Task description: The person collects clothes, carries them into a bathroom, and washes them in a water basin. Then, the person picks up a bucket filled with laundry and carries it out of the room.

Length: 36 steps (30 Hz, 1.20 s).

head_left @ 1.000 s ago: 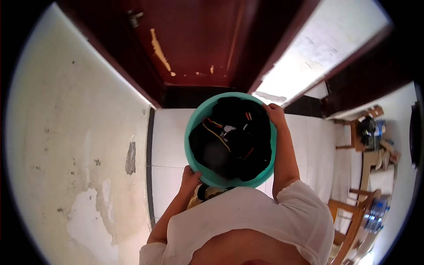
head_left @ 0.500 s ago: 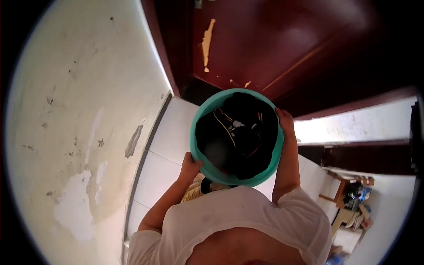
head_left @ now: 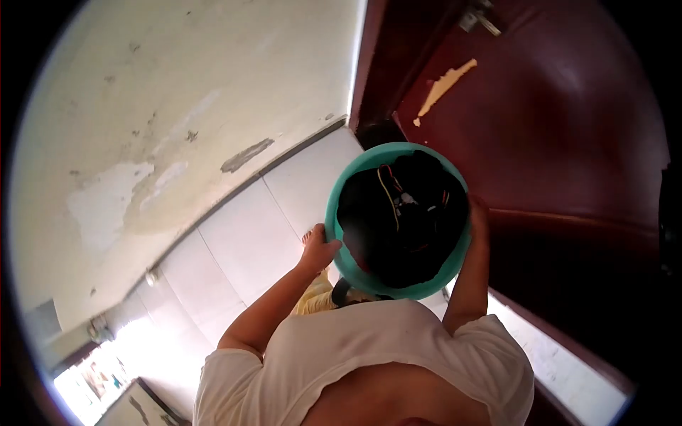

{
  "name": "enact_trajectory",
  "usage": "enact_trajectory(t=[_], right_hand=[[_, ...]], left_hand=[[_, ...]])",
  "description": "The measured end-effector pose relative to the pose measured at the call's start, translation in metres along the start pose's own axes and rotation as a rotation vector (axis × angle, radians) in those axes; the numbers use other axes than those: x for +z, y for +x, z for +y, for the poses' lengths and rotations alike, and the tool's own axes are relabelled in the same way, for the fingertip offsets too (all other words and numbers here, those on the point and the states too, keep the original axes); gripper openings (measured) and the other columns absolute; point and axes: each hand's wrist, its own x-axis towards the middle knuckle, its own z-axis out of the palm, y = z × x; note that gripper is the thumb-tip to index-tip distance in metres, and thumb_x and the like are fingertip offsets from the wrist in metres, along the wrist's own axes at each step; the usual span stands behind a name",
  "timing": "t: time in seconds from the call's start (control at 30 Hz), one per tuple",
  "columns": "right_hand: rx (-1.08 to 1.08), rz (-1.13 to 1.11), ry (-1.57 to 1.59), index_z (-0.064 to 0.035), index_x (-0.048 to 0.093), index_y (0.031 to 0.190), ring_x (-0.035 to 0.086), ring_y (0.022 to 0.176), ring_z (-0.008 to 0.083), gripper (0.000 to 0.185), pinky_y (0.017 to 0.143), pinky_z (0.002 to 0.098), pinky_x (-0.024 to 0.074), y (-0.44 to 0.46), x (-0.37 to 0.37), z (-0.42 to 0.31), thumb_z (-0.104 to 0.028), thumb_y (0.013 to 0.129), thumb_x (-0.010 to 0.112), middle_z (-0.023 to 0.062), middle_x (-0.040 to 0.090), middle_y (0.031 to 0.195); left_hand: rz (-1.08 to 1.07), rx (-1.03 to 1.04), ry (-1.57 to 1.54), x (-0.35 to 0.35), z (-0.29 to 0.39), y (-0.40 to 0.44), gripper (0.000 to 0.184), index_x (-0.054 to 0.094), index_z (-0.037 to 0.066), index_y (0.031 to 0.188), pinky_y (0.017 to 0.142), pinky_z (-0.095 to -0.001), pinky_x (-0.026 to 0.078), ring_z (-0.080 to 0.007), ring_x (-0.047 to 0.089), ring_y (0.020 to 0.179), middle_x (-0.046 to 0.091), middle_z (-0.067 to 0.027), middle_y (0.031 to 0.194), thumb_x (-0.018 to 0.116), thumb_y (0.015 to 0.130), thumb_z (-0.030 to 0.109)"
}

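A round teal basin [head_left: 343,266] is held up in front of my body. Dark clothes [head_left: 376,234] with thin yellow and red trim fill it. My left hand [head_left: 320,248] grips the basin's rim on the left side, thumb at the edge. On the opposite side my right hand [head_left: 479,216] is closed on the rim, with its fingers partly in shadow.
A dark red door [head_left: 547,135] with peeled paint and a metal handle [head_left: 481,18] stands beyond the basin on the right. A stained, peeling wall [head_left: 213,85] runs along the left. White floor tiles [head_left: 234,227] lie below; a bright opening [head_left: 92,376] shows at the lower left.
The view has turned left: the wall and door have swung round to the right, and the chairs at the right have gone out of sight. Both hands keep hold of the basin.
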Motion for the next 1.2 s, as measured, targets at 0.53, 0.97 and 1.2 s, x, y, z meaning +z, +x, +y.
enact_trajectory(t=[0.53,0.97,1.2], right_hand=[[0.09,-0.102,-0.244,-0.0015,0.05,0.118,0.046,0.105,0.0236,0.045,0.09,0.0314,0.0337,0.031,0.084,-0.007,-0.034,0.088,0.045,0.0117,0.049,0.119],[0.103,-0.257,-0.326,-0.0017,0.06,0.094,0.053,0.074,0.0166,0.032,0.067,0.0299,0.0413,0.068,0.274,0.112,-0.031,0.085,0.05,0.0058,0.059,0.08],[0.111,-0.351,-0.31,-0.0009,0.061,0.093,0.056,0.078,0.0211,0.03,0.069,0.0327,0.0434,0.122,0.368,0.2,-0.028,0.083,0.051,0.0102,0.062,0.084]], left_hand=[[0.206,-0.119,-0.025,-0.017,-0.072,0.02,0.05,0.046,0.0,0.107,0.078,-0.039,0.042,-0.033,0.053,0.09,0.059,-0.0178,0.089,0.061,0.065,0.021],[0.242,-0.328,0.068,-0.102,-0.205,0.138,0.053,0.043,0.001,0.113,0.079,-0.0399,0.044,-0.0354,0.055,0.094,0.056,-0.0214,0.101,0.06,0.067,0.02],[0.25,-0.356,0.154,-0.113,-0.313,0.236,0.052,0.046,0.002,0.113,0.077,-0.0386,0.045,-0.033,0.056,0.092,0.058,-0.0197,0.099,0.059,0.067,0.021]])
